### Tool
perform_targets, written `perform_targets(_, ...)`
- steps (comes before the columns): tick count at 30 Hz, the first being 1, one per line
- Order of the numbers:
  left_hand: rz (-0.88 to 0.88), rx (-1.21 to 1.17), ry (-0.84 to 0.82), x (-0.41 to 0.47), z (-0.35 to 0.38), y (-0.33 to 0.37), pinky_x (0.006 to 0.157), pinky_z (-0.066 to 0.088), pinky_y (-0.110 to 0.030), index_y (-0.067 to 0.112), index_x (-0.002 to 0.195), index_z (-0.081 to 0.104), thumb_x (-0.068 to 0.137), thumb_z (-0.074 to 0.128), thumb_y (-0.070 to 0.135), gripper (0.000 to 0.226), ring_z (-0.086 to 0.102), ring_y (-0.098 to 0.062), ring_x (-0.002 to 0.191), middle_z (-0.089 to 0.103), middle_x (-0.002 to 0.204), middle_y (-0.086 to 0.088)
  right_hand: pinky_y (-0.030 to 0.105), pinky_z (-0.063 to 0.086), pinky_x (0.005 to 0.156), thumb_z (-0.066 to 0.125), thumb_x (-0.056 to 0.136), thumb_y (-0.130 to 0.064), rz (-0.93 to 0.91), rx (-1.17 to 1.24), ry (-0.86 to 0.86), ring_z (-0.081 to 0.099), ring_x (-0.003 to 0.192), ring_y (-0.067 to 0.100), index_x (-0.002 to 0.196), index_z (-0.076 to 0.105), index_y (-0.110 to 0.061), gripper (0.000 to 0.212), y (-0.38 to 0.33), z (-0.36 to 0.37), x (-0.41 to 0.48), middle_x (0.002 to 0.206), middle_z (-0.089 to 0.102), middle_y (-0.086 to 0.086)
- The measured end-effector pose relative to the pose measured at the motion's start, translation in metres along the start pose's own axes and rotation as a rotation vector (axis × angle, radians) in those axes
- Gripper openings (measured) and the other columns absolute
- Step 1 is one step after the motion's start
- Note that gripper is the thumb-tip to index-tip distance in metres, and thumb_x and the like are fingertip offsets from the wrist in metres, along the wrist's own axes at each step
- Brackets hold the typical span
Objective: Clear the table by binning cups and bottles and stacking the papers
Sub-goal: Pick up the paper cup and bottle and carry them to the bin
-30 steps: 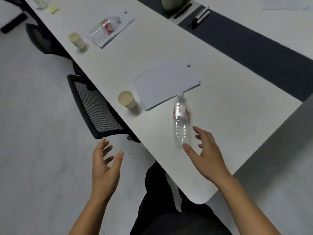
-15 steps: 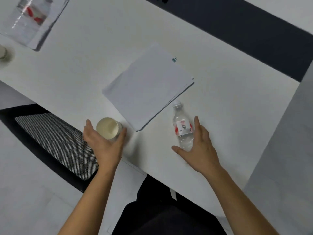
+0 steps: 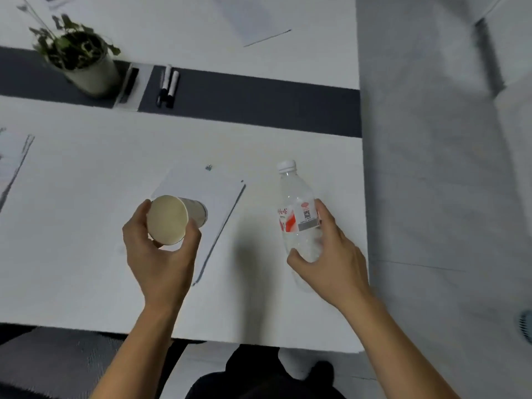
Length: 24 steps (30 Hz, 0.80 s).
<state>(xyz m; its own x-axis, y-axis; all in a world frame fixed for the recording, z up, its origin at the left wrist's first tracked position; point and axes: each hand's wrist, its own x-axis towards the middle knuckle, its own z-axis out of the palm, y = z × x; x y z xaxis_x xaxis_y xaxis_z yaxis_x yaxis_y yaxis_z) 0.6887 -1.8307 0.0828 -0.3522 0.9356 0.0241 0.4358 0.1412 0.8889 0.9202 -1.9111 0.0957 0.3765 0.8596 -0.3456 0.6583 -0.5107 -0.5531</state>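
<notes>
My left hand (image 3: pixel 161 254) grips a cream paper cup (image 3: pixel 172 218), lifted and tipped so its mouth faces me. My right hand (image 3: pixel 331 254) holds a clear plastic bottle (image 3: pixel 296 214) with a red-and-white label and a white cap, raised above the white table (image 3: pixel 86 254). Between and under the two lies a stack of white papers (image 3: pixel 221 197), partly hidden by the cup and my left hand. More papers lie at the left edge (image 3: pixel 11 159) and on the far side (image 3: pixel 253 21).
A potted plant (image 3: pixel 80 59) stands on the dark strip (image 3: pixel 259 105) across the table, with two black markers (image 3: pixel 168 87) beside it. The table's right edge runs near the bottle, with grey floor (image 3: pixel 446 197) beyond. A chair (image 3: pixel 57 361) is at lower left.
Both hands closed on their objects and lifted them off the table: the left took the cup, the right took the bottle. My view swung to face the table squarely.
</notes>
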Motion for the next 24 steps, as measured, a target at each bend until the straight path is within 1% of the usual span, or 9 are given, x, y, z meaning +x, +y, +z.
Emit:
perform_targets(3, 0.108, -0.083, -0.134, -0.032, 0.027, 0.043, 0.087, 0.045, -0.021, 0.028, 0.138, 0.046, 0.073, 0.073, 0.038, 0.071, 0.049, 0.003, 0.114, 0.045, 0.129, 0.021, 0.032, 0.049, 0.087, 0.07, 0.074, -0.052, 0.103, 0.072, 0.181, 0.06, 0.113, 0.009, 0.151, 0.016, -0.045, 0.095, 0.038, -0.036, -0.035, 0.139, 0.053, -0.017)
perform_targets(6, 0.216, -0.164, -0.3, -0.09, 0.054, 0.082, 0.085, 0.045, -0.02, 0.027, 0.137, 0.047, 0.072, 0.072, 0.038, 0.071, 0.05, 0.002, 0.115, 0.047, 0.128, 0.022, 0.028, 0.044, 0.077, 0.07, 0.072, -0.052, 0.207, 0.129, 0.341, 0.062, 0.105, 0.014, 0.148, 0.023, -0.044, 0.09, 0.091, -0.071, -0.091, 0.13, 0.06, -0.017)
perform_targets(9, 0.323, -0.22, -0.456, -0.167, 0.067, 0.117, 0.082, 0.046, -0.02, 0.028, 0.137, 0.047, 0.071, 0.072, 0.039, 0.071, 0.051, -0.003, 0.115, 0.048, 0.129, 0.02, 0.032, 0.052, 0.081, 0.073, 0.07, -0.052, 0.306, 0.225, 0.499, 0.064, 0.103, 0.014, 0.144, 0.027, -0.046, 0.088, 0.15, -0.096, -0.168, 0.123, 0.063, -0.018)
perform_targets(13, 0.395, -0.282, -0.61, -0.286, 0.065, 0.14, 0.084, 0.046, -0.022, 0.032, 0.134, 0.049, 0.071, 0.072, 0.039, 0.068, 0.051, 0.012, 0.11, 0.051, 0.129, 0.023, 0.037, 0.055, 0.084, 0.077, 0.065, -0.049, 0.458, 0.39, 0.67, 0.066, 0.099, 0.006, 0.138, 0.031, -0.052, 0.086, 0.231, -0.109, -0.287, 0.111, 0.064, -0.022)
perform_targets(15, 0.404, -0.294, -0.7, -0.34, 0.068, 0.144, 0.088, 0.048, -0.027, 0.035, 0.132, 0.05, 0.069, 0.072, 0.04, 0.066, 0.052, 0.015, 0.106, 0.054, 0.127, 0.024, 0.037, 0.056, 0.085, 0.078, 0.062, -0.049, 0.546, 0.48, 0.764, 0.065, 0.1, 0.003, 0.136, 0.032, -0.055, 0.086, 0.268, -0.113, -0.34, 0.109, 0.063, -0.023)
perform_targets(18, 0.466, -0.278, -0.815, -0.409, 0.086, 0.152, 0.091, 0.051, -0.032, 0.036, 0.129, 0.051, 0.063, 0.071, 0.053, 0.071, 0.055, 0.01, 0.106, 0.055, 0.121, 0.022, 0.038, 0.056, 0.085, 0.077, 0.06, -0.051, 0.625, 0.546, 0.899, 0.066, 0.1, 0.006, 0.14, 0.035, -0.047, 0.09, 0.322, -0.116, -0.397, 0.114, 0.064, -0.018)
perform_targets(21, 0.52, -0.278, -0.912, -0.474, 0.108, 0.164, 0.093, 0.053, -0.042, 0.034, 0.133, 0.05, 0.064, 0.071, 0.057, 0.076, 0.059, -0.005, 0.112, 0.055, 0.128, 0.013, 0.037, 0.056, 0.085, 0.079, 0.063, -0.045, 0.662, 0.577, 1.021, 0.066, 0.098, 0.006, 0.14, 0.036, -0.044, 0.088, 0.368, -0.124, -0.435, 0.119, 0.064, -0.017)
perform_targets(22, 0.534, -0.288, -0.952, -0.494, 0.113, 0.169, 0.092, 0.054, -0.04, 0.035, 0.132, 0.05, 0.065, 0.072, 0.057, 0.075, 0.059, -0.007, 0.114, 0.056, 0.13, 0.013, 0.038, 0.056, 0.086, 0.081, 0.064, -0.044, 0.673, 0.593, 1.055, 0.066, 0.098, 0.008, 0.141, 0.037, -0.043, 0.088, 0.38, -0.127, -0.445, 0.121, 0.064, -0.016)
perform_targets(24, 0.582, -0.297, -1.038, -0.529, 0.124, 0.179, 0.087, 0.051, -0.028, 0.038, 0.13, 0.05, 0.065, 0.073, 0.057, 0.072, 0.059, -0.007, 0.114, 0.055, 0.13, 0.013, 0.04, 0.057, 0.087, 0.083, 0.066, -0.041, 0.689, 0.617, 1.118, 0.066, 0.099, 0.009, 0.141, 0.037, -0.042, 0.088, 0.403, -0.135, -0.46, 0.124, 0.063, -0.015)
